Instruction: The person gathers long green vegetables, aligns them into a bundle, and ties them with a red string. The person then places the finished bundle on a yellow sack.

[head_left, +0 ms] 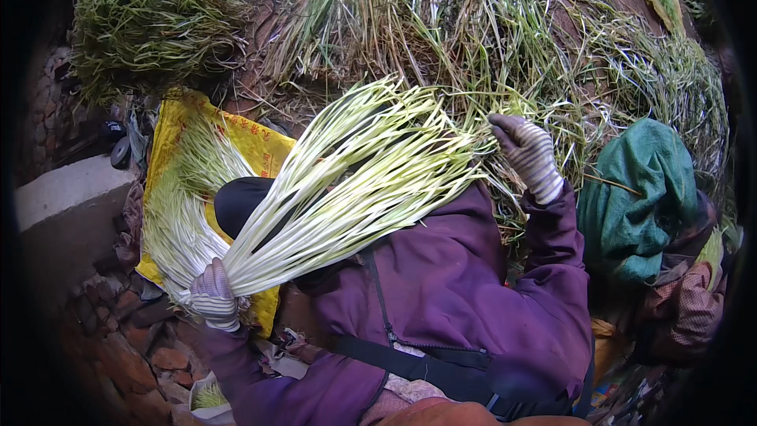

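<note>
My left hand (214, 296), in a striped glove, is shut on the white stem ends of a large bunch of long leafy stalks (355, 189). The bunch fans out across my lap, its tips yellow-green. At those tips is my right hand (526, 151), in a matching glove, its thumb and fingers close together; whether they pinch a leaf is hard to tell. Beneath and left of the held bunch, more pale stalks (183, 225) lie on a yellow printed sack (251, 139).
A big heap of green and dry stalks (437, 18) spreads in front. A dense green bundle (154, 23) stands at the upper left, above a concrete ledge (71, 189) and broken bricks (124, 361). At the right, a person in a green head covering (641, 195) sits close by.
</note>
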A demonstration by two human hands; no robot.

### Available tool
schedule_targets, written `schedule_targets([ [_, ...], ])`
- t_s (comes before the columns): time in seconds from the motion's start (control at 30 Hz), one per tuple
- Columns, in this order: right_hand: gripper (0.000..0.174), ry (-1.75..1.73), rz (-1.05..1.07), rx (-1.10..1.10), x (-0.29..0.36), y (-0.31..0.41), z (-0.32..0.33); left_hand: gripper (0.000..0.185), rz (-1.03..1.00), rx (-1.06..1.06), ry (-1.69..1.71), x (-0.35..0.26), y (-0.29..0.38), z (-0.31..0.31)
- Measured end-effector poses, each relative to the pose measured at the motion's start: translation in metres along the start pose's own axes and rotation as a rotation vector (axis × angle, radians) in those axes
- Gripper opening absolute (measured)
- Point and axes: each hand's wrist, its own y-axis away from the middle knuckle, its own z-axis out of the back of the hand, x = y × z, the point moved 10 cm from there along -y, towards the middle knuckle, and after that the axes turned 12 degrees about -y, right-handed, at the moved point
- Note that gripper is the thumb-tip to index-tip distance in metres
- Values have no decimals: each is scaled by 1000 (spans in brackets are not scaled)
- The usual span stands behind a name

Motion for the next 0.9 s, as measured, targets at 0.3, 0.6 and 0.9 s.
schedule_targets([
  [0.3,18,-364,-66,71,-7,-18,-77,46,16,62,2,1,9,-6],
  [0.6,20,-185,12,245,-4,-30,-162,47,-9,52,5,0,6,-4],
  [0.9,13,230,-246,39,-60,-32,-150,55,-18,153,123,-5,13,-27],
])
